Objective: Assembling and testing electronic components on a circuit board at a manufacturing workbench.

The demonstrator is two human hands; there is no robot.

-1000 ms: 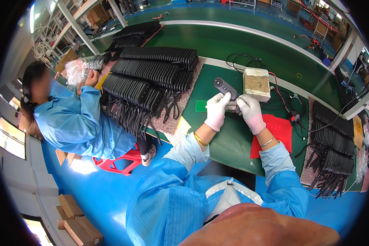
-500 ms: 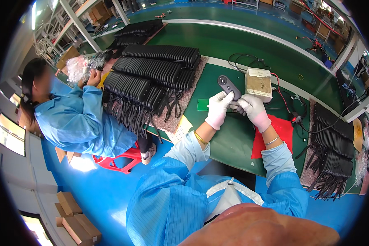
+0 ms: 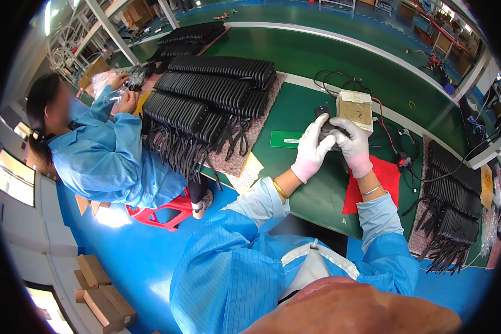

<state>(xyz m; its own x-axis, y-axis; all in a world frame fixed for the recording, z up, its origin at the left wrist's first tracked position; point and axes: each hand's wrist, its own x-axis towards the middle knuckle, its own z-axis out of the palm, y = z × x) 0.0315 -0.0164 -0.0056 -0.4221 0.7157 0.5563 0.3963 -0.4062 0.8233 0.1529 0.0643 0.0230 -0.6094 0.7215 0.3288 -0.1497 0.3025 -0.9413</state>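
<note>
Both my hands wear white gloves and meet over the green workbench (image 3: 312, 195). My left hand (image 3: 311, 151) and my right hand (image 3: 354, 146) grip one dark oblong device (image 3: 324, 118) between them, its far end sticking out above the fingers. The device is held just in front of a tan box-shaped fixture (image 3: 355, 109) with red and black wires. A red mat (image 3: 381, 183) lies under my right wrist.
Rows of black units with dangling cables (image 3: 206, 106) fill the bench to my left, more (image 3: 448, 206) lie at the right. A co-worker in a blue coat (image 3: 103, 153) sits at left on a red stool (image 3: 161, 209). Cardboard boxes (image 3: 97, 289) stand on the blue floor.
My hands stay clasped on the dark device and have shifted slightly toward the tan fixture. The co-worker keeps handling a plastic bag at the far left.
</note>
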